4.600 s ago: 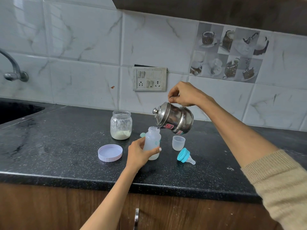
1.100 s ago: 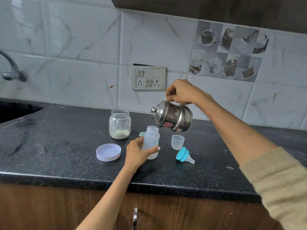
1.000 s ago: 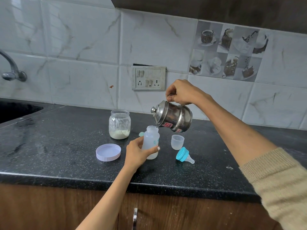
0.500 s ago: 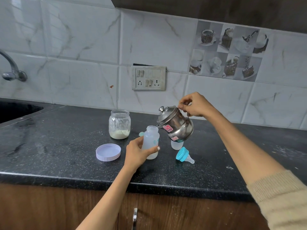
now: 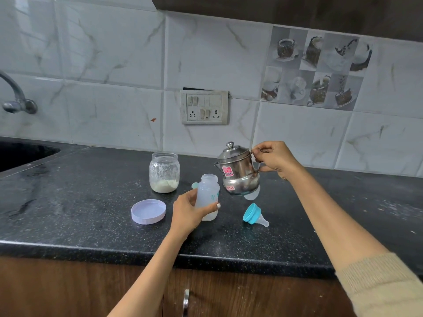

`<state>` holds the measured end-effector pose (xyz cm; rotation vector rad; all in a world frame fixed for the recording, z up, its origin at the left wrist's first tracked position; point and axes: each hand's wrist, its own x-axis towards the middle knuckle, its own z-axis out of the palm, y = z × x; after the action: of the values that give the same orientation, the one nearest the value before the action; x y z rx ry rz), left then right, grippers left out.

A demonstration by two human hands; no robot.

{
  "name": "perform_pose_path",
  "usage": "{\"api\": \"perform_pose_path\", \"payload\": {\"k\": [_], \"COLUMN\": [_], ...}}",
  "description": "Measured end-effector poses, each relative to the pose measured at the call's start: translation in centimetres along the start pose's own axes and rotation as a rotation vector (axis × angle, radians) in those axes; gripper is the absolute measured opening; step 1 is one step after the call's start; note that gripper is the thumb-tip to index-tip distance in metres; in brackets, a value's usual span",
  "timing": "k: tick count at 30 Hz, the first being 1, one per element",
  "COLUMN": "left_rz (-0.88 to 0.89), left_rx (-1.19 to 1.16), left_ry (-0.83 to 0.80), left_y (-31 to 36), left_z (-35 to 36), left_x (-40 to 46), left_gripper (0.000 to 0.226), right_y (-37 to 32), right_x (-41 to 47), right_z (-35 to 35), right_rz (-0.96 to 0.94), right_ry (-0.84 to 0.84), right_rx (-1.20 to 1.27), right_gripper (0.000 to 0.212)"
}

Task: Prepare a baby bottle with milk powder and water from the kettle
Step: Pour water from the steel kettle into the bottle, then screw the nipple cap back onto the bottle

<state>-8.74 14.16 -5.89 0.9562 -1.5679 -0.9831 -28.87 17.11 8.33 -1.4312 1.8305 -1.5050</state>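
Observation:
My left hand (image 5: 186,215) grips an open translucent baby bottle (image 5: 208,193) standing on the black counter (image 5: 80,202); it holds whitish liquid. My right hand (image 5: 273,157) holds the handle of a small steel kettle (image 5: 238,171), nearly upright and held just above the counter, right of the bottle. A blue-ringed teat (image 5: 254,215) lies on its side in front of the kettle. A clear bottle cap (image 5: 251,195) peeks out below the kettle. The glass jar (image 5: 164,172) with milk powder at the bottom stands open behind the bottle.
The jar's lilac lid (image 5: 148,211) lies left of my left hand. A small teal scoop (image 5: 194,185) shows behind the bottle. A sink (image 5: 20,154) and tap (image 5: 16,97) are at far left. A switch panel (image 5: 204,107) sits on the tiled wall.
The kettle was tilted with its spout over the bottle; my right hand has swung it back upright, down and to the right. My left hand and the bottle have stayed put.

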Motion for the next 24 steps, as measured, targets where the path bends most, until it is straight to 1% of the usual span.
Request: {"api": "perform_pose_path", "payload": {"k": [8, 13, 17, 24], "left_rz": [-0.003, 0.006, 0.009, 0.018], "left_rx": [-0.012, -0.006, 0.006, 0.011], "left_ry": [-0.001, -0.007, -0.01, -0.014], "left_y": [0.1, 0.1, 0.1, 0.1], "left_z": [0.0, 0.0, 0.0, 0.0], "left_x": [-0.2, -0.2, -0.2, -0.1], "left_gripper": [0.052, 0.055, 0.057, 0.052], "right_y": [2.0, 4.5, 6.0, 7.4], "right_x": [0.9, 1.5, 2.4, 4.1], "right_z": [2.2, 3.7, 4.3, 5.1], "right_rz": [0.027, 0.083, 0.125, 0.142], "right_ry": [0.086, 0.102, 0.081, 0.082], "right_rx": [0.152, 0.25, 0.309, 0.332], "right_gripper": [0.005, 0.018, 0.019, 0.022]}}
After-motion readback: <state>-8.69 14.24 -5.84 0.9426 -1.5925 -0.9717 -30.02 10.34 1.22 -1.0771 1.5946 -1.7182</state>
